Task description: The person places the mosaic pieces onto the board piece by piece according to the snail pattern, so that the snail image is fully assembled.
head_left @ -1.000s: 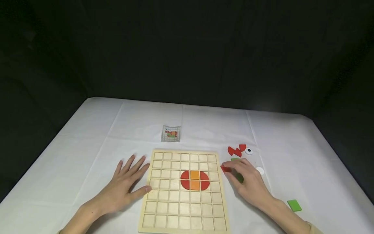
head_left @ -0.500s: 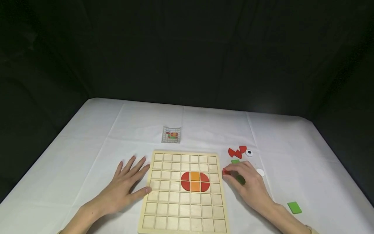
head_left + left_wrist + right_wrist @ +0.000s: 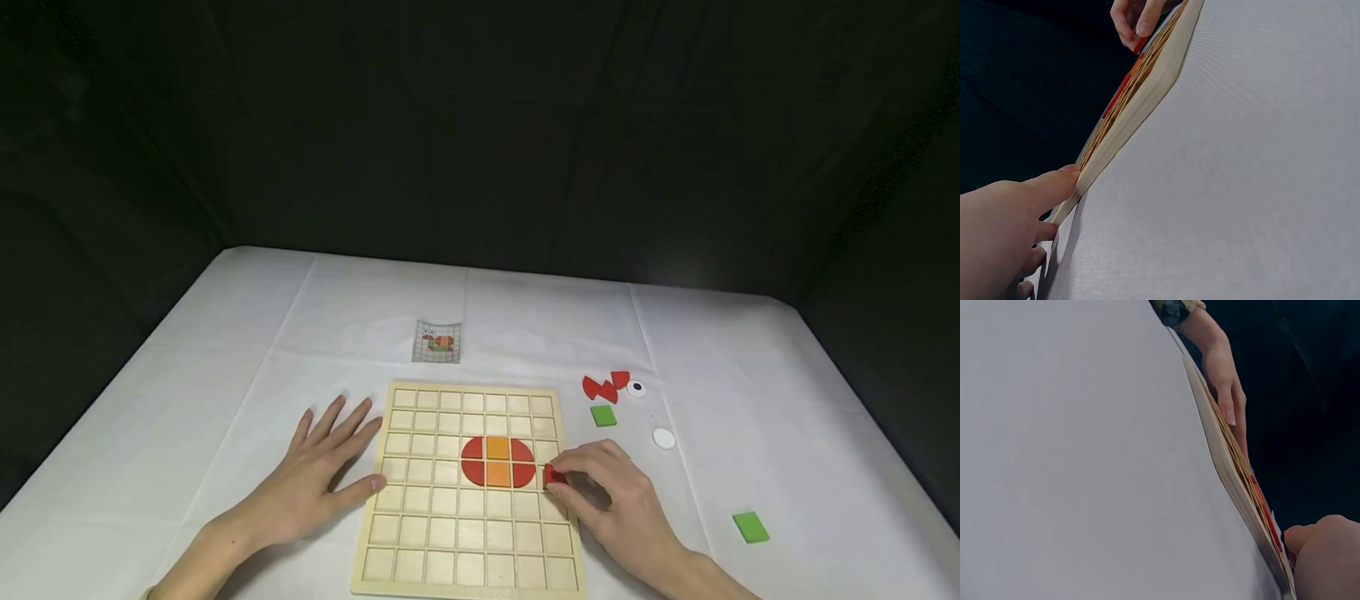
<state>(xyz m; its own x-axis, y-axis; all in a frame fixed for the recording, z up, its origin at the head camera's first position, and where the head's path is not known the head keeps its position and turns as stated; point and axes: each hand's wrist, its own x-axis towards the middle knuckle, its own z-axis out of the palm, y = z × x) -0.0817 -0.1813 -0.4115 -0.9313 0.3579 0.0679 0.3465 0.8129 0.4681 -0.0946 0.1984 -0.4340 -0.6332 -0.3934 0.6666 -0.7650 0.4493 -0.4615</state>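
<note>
My right grip [image 3: 622, 492] pinches a small red piece [image 3: 552, 477] between thumb and fingers, over the board's rightmost column, just beside the red-and-orange oval. The piece is plain, solid red and tilted; my fingers hide part of its outline, and I cannot tell whether it touches the board. The board [image 3: 446, 529] is pale wood, divided by raised strips into square cells. Its oval, right of the board's centre, has red rounded pieces [image 3: 473, 472] at both ends and two orange squares [image 3: 498, 447] stacked between them. My left grip [image 3: 318, 475] holds nothing: the fingers lie spread on the white surface [image 3: 262, 358] left of the board, the thumb touching its left rim. Beyond the board's far edge lies a gridded picture card [image 3: 437, 342]. Right of the board are loose red pieces [image 3: 620, 380], green squares [image 3: 603, 416] and white discs [image 3: 663, 438], one bearing a black dot.
</note>
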